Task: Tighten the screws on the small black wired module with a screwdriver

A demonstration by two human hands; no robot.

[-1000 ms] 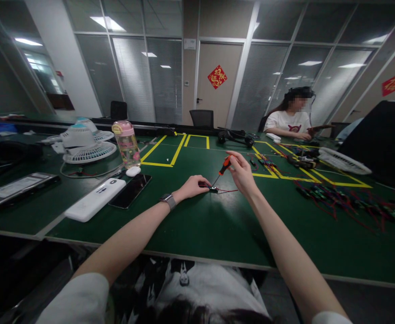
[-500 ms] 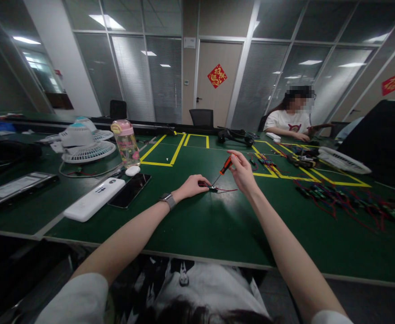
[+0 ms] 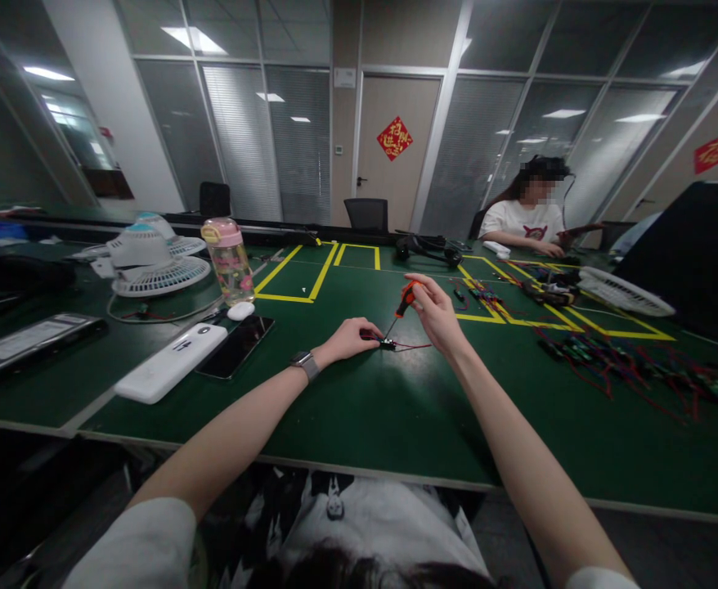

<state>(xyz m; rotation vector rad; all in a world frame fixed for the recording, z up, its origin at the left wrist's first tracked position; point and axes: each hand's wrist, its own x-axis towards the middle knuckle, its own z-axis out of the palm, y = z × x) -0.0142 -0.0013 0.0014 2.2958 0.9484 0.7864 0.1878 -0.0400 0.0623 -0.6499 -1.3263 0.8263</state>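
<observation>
- Head view: a small dark part with thin red wires lies flat on the green counter, about midway between its near and far edges.
- Left hand rests beside it, fingers pinching its left end.
- Right hand holds a screwdriver, orange-and-black handle pinched in the fingertips, thin shaft tilted down to the part.
- A black phone and a white case lie toward the left edge.
</observation>
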